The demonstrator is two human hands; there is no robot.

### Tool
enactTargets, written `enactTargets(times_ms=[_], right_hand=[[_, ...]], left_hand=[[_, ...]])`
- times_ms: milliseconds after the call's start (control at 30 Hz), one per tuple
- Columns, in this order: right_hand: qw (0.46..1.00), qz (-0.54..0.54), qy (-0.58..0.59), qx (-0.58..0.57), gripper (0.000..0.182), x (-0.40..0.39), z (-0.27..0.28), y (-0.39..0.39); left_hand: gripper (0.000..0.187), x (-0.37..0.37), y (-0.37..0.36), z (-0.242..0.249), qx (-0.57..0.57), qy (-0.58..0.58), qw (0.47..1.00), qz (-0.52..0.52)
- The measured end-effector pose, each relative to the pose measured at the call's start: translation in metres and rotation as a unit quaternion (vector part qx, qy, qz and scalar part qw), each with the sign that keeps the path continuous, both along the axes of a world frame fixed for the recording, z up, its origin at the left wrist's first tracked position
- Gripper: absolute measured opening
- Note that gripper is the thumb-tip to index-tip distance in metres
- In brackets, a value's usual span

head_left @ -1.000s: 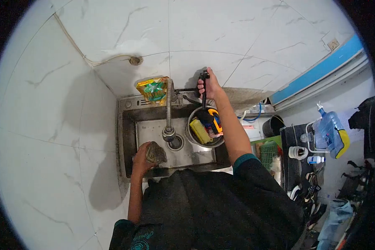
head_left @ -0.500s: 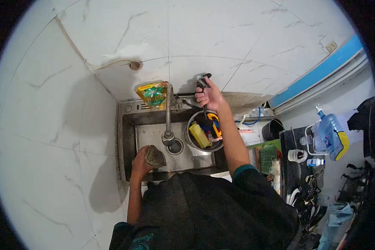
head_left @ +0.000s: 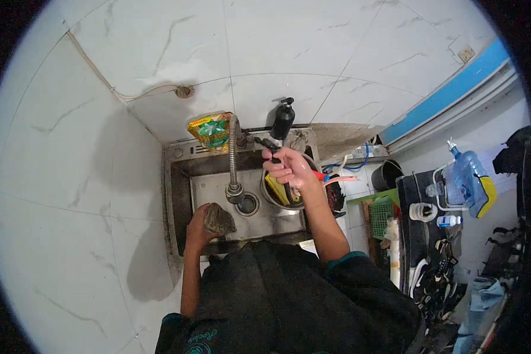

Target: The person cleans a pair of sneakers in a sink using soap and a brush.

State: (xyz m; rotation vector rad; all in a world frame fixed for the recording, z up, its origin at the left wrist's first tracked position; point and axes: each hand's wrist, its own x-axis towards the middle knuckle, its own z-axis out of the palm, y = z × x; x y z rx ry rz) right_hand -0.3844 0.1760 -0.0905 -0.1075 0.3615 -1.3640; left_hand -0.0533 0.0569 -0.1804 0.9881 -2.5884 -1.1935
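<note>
Grey-brown lump (head_left: 220,220): gripped above the near left part of the sink (head_left: 179,192), to the left of the steel spout (head_left: 232,159) and closer to the person. Surface rough, mottled; I could not make out the material. My judgement: firm enough to bear a squeeze, modest in weight since one hand bore it, likely slick if wet. Best hold, I thought, was broadly around the sides, fingers opposed by the thumb, rough face left free.

Left hand (head_left: 198,229): wrapped about the lump's outer side; fingertips mostly hidden. Right hand (head_left: 293,169): right of the spout, fingers curled around what looked like a dark handle (head_left: 276,157), its lower end obscured. That seemed stiff and light, best held along its length.

Below the right hand, right of the spout: round basin (head_left: 266,193), a yellow item (head_left: 275,188) inside. Drain (head_left: 248,204): just right of the spout's mouth.

Farther out: bright pouch (head_left: 211,132), upright just left of the spout; black pump bottle (head_left: 283,121), beyond it to the right, apart from both hands. Dark bucket (head_left: 386,175) and blue water jug (head_left: 468,183): well to the spout's right.
</note>
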Motion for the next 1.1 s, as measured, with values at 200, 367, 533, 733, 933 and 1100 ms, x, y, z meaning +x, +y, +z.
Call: enactTargets(times_ms=[200, 367, 533, 733, 933, 1100], right_hand=[[0.882, -0.054, 0.450, 0.128, 0.013, 0.042, 0.001, 0.020], [0.792, 0.045, 0.594, 0.130, 0.027, 0.083, -0.051, 0.056], [0.791, 0.147, 0.581, 0.125, 0.034, 0.131, -0.098, 0.073], [0.646, -0.020, 0.759, 0.078, 0.037, 0.195, -0.188, 0.040], [0.650, -0.027, 0.754, 0.097, 0.032, 0.215, -0.141, 0.025], [0.638, -0.036, 0.753, 0.156, 0.029, 0.204, -0.143, 0.009]], left_hand=[[0.097, -0.001, 0.000, -0.002, -0.018, -0.003, 1.000, -0.008], [0.100, -0.003, 0.006, 0.004, -0.017, -0.011, 1.000, 0.016], [0.102, 0.004, 0.009, -0.016, -0.051, -0.030, 0.998, 0.003], [0.096, 0.009, 0.019, -0.018, -0.025, -0.044, 0.999, -0.008], [0.093, 0.010, 0.027, -0.016, 0.014, -0.063, 0.998, 0.006], [0.095, 0.001, 0.032, -0.017, 0.007, -0.103, 0.994, 0.020]])
